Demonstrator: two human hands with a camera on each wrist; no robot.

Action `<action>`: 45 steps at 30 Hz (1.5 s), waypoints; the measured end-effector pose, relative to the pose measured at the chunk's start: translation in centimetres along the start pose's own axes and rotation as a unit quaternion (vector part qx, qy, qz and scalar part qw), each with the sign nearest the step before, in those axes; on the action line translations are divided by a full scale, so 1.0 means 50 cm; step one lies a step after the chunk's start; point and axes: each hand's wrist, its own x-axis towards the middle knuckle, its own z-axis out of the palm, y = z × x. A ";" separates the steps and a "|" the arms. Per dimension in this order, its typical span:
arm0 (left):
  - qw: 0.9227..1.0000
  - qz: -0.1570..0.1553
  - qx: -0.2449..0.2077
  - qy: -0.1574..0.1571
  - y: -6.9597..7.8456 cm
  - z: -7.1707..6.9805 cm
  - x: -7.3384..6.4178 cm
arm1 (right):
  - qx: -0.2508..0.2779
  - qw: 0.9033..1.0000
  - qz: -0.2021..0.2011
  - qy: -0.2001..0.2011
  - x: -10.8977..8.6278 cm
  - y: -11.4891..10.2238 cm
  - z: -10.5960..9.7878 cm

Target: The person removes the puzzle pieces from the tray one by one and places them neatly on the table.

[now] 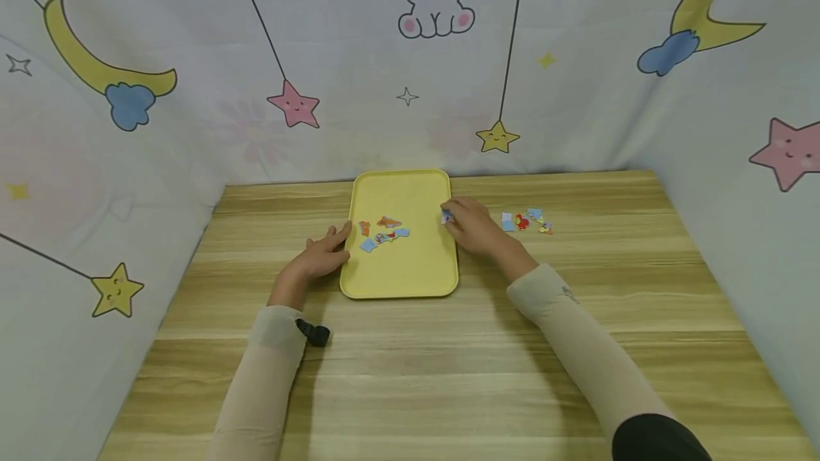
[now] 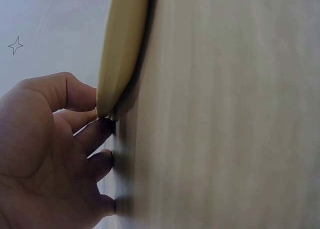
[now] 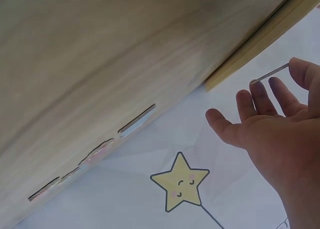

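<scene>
My right hand [image 1: 472, 226] pinches a small, flat blue puzzle piece [image 1: 446, 217] between thumb and fingertips, over the right rim of the yellow tray [image 1: 403, 272]. In the right wrist view the piece [image 3: 270, 73] shows edge-on, raised off the table. At the tray's left side, my left hand [image 1: 318, 255] rests with thumb and fingers spread, touching the rim. The left wrist view has the thumb on the tray edge [image 2: 117, 54] and the other fingertips down by the table. Inside the tray lie several pieces, among them orange ones [image 1: 389, 222] and a blue one [image 1: 368, 245].
Right of the tray, several more pieces lie on the wooden table [image 1: 410, 375], including a blue-and-white one [image 1: 507, 222] and a red one [image 1: 522, 222]. A white curtain [image 1: 359, 41] printed with stars and moons hangs behind and at both sides.
</scene>
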 end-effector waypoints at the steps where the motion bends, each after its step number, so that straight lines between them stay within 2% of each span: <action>1: 1.000 -0.001 0.001 0.000 0.000 0.000 0.000 | 0.000 1.000 0.002 -0.001 -0.001 0.001 -0.001; 11: 1.000 -0.002 0.010 0.002 0.003 -0.001 -0.003 | -0.002 1.000 0.009 0.004 -0.017 0.018 -0.010; 28: 1.000 -0.006 0.000 0.003 0.000 0.001 -0.001 | 0.001 1.000 0.018 0.001 -0.046 0.042 -0.032; 36: 1.000 -0.006 0.002 0.003 0.007 -0.004 0.000 | -0.016 1.000 0.009 0.018 -0.052 0.062 -0.040; 45: 1.000 -0.006 0.001 0.000 0.001 -0.001 -0.001 | -0.011 0.999 0.029 0.007 -0.067 0.072 -0.051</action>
